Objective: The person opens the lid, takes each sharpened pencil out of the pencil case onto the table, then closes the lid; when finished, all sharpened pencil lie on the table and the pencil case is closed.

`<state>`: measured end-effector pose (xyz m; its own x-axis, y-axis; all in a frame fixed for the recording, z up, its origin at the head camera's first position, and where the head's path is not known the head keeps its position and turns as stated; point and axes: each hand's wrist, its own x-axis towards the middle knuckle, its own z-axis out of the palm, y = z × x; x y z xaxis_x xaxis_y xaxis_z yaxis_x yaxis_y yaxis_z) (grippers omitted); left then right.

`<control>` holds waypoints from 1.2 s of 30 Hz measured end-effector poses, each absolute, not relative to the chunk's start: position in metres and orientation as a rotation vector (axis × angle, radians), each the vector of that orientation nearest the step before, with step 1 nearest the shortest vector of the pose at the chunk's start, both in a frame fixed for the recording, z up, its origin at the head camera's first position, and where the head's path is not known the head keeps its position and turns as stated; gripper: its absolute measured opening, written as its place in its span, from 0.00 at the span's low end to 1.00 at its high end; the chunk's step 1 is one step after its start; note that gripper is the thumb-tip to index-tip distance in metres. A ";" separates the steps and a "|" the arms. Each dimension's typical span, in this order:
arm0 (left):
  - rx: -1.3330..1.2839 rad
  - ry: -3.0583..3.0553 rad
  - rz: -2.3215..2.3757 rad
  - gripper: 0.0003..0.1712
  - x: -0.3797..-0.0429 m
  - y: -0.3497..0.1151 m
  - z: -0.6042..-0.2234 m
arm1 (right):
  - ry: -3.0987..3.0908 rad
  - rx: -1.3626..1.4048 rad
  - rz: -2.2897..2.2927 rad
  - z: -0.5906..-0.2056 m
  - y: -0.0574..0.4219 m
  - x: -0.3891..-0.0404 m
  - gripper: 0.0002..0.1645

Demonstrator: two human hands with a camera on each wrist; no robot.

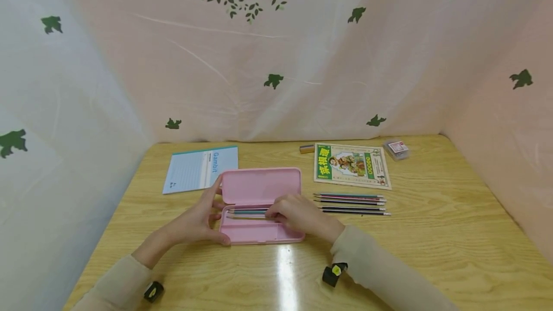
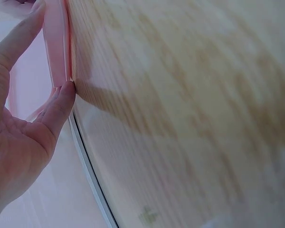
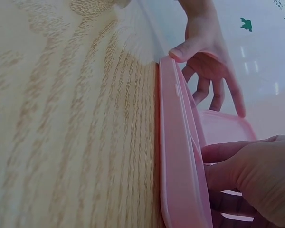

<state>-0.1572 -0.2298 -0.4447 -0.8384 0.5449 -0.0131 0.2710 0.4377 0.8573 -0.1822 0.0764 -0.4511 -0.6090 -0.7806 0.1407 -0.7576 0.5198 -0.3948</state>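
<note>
A pink pencil case [image 1: 258,241] lies on the table with its lid [image 1: 261,186] tipped back. Several pencils [image 1: 248,212] sit side by side in its rear compartment. My left hand [image 1: 196,220] spans the case's left end: the thumb touches the front corner, and the spread index finger reaches the lid's edge, as the right wrist view also shows. My right hand [image 1: 298,212] is down inside the case, its fingers curled and pinching pencils near their right ends. In the right wrist view the fingertips of this hand [image 3: 256,175] are hidden behind the case's front wall.
Several more pencils [image 1: 352,201] lie in rows right of the case. Behind them are a green-and-cream booklet [image 1: 352,164], a small brown-and-grey stick-like item [image 1: 307,149] and a clear little box [image 1: 396,149]. A blue notebook [image 1: 194,169] lies at the back left. A curtain [image 1: 216,85] borders the table.
</note>
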 end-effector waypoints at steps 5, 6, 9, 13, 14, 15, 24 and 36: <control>0.712 2.402 1.356 0.86 -0.157 -0.230 -0.444 | 2.683 -1.364 -0.656 -0.449 0.076 -0.180 0.12; 0.719 2.400 1.356 0.85 -0.157 -0.230 -0.444 | 2.681 -1.359 -0.659 -0.448 0.076 -0.180 0.12; 0.724 2.397 1.361 0.85 -0.157 -0.230 -0.444 | 2.674 -1.342 -0.658 -0.447 0.075 -0.179 0.12; 0.729 2.393 1.367 0.85 -0.157 -0.230 -0.443 | 2.679 -1.334 -0.642 -0.446 0.074 -0.178 0.13; 0.731 2.391 1.367 0.85 -0.157 -0.231 -0.443 | 2.680 -1.330 -0.638 -0.446 0.074 -0.178 0.13; 0.730 2.392 1.365 0.85 -0.157 -0.231 -0.443 | 2.683 -1.331 -0.630 -0.447 0.074 -0.178 0.13; 0.740 2.407 1.352 0.85 -0.157 -0.232 -0.444 | 2.721 -1.373 -0.561 -0.447 0.071 -0.176 0.14; 0.733 2.399 1.365 0.86 -0.157 -0.232 -0.446 | 2.775 -1.424 -0.445 -0.447 0.071 -0.173 0.16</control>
<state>-0.1572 -0.2320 -0.4460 -0.8305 0.5570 0.0037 0.2877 0.4232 0.8591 -0.1730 0.0707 -0.4475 -0.5917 -0.7947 0.1356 -0.7973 0.5518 -0.2447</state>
